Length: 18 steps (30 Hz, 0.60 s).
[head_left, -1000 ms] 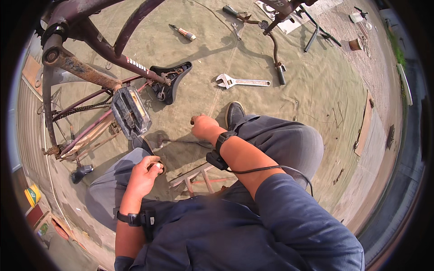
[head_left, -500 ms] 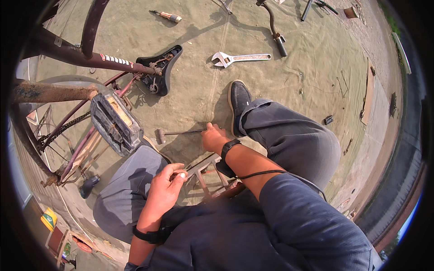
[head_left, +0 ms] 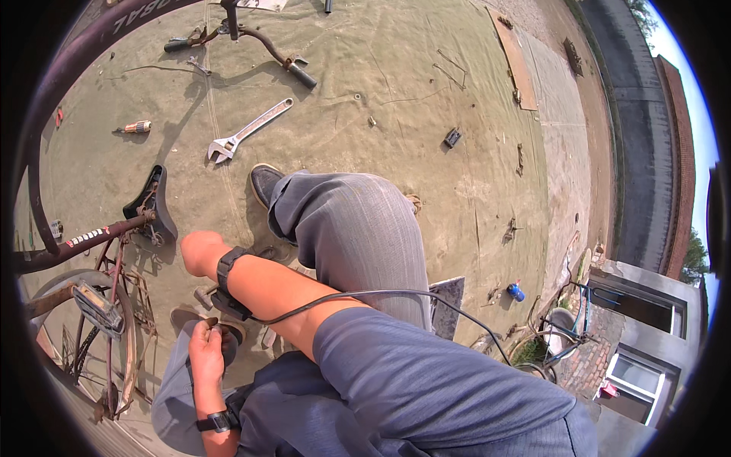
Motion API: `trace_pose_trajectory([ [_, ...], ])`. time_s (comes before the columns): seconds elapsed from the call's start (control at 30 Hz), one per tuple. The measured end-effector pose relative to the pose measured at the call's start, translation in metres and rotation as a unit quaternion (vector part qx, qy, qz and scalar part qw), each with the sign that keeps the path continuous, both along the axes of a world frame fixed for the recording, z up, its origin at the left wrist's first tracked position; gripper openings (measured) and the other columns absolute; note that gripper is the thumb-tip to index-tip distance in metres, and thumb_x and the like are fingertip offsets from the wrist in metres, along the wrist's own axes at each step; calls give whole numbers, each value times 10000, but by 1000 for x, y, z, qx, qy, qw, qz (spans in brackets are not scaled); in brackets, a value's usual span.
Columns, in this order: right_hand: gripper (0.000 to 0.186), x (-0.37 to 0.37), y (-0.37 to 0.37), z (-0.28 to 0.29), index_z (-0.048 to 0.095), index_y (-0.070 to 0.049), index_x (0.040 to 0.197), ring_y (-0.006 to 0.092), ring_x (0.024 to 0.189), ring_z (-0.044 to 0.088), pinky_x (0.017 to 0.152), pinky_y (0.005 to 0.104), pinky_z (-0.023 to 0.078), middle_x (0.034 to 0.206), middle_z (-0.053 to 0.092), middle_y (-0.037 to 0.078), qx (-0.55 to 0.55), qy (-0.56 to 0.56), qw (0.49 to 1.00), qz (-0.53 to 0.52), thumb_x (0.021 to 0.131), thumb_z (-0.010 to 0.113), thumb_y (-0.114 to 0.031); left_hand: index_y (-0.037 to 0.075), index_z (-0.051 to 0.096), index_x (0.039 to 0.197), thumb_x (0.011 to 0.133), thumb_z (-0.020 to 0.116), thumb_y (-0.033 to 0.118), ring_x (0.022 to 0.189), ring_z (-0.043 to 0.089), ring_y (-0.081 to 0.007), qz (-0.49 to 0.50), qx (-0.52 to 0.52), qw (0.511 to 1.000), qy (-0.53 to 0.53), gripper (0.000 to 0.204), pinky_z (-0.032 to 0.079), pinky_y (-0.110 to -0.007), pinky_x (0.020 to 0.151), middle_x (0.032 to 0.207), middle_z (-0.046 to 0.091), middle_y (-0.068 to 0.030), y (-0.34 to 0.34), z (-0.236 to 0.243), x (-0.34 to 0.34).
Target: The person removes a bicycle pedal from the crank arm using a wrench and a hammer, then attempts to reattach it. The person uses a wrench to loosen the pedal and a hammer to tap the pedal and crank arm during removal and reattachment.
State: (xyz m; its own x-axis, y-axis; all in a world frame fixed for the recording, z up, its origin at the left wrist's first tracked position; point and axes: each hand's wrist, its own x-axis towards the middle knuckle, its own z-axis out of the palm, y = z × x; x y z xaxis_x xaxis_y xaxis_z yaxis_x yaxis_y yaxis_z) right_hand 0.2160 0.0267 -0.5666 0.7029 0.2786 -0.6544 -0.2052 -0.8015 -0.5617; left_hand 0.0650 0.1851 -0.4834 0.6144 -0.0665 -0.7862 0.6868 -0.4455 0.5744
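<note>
Head view shows a green sheet (head_left: 396, 145) spread over the ground, probably so loose parts are easy to spot. On its left, a maroon bicycle (head_left: 122, 227) seems turned over; its black saddle (head_left: 156, 183) is underside-up, which likely helps prop the frame. The handlebar (head_left: 268, 43) lies detached near the top, well apart from the bicycle, perhaps to keep it clear. An adjustable wrench (head_left: 250, 131) lies slantwise beyond the right shoe (head_left: 266, 185). A hammer (head_left: 204, 297) shows its head just beside the right wrist; the forearm hides the rest. Of the 2 hands, the right hand (head_left: 202, 253) is curled like a fist and the left hand (head_left: 206, 349) has bent fingers near its thumb; whether either grasps anything cannot be told. A screwdriver (head_left: 137, 127) lies left of the wrench, and 1 small black block (head_left: 453, 138) sits to its right.
</note>
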Motion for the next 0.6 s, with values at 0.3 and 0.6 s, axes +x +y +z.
trace_pose_trajectory([
  [0.3, 218, 43, -78, 133, 796, -153, 985, 234, 948, 732, 738, 345, 568, 1010, 758, 49, 5, -132, 990, -58, 781, 765, -223, -6, 577, 1263, 1004, 538, 188, 751, 660, -167, -13, 47, 999, 6, 326, 480, -278, 618, 943, 668, -87, 1, -5, 4],
  [0.6, 241, -30, -269, 227, 725, -42, 1020, 328, 888, 709, 778, 408, 553, 929, 731, 155, 145, -426, 860, -241, 836, 674, -188, -31, 562, 1301, 1017, 517, 186, 779, 663, -166, -64, 62, 996, -31, 360, 530, -279, 649, 992, 674, -115, -14, 17, -2],
])
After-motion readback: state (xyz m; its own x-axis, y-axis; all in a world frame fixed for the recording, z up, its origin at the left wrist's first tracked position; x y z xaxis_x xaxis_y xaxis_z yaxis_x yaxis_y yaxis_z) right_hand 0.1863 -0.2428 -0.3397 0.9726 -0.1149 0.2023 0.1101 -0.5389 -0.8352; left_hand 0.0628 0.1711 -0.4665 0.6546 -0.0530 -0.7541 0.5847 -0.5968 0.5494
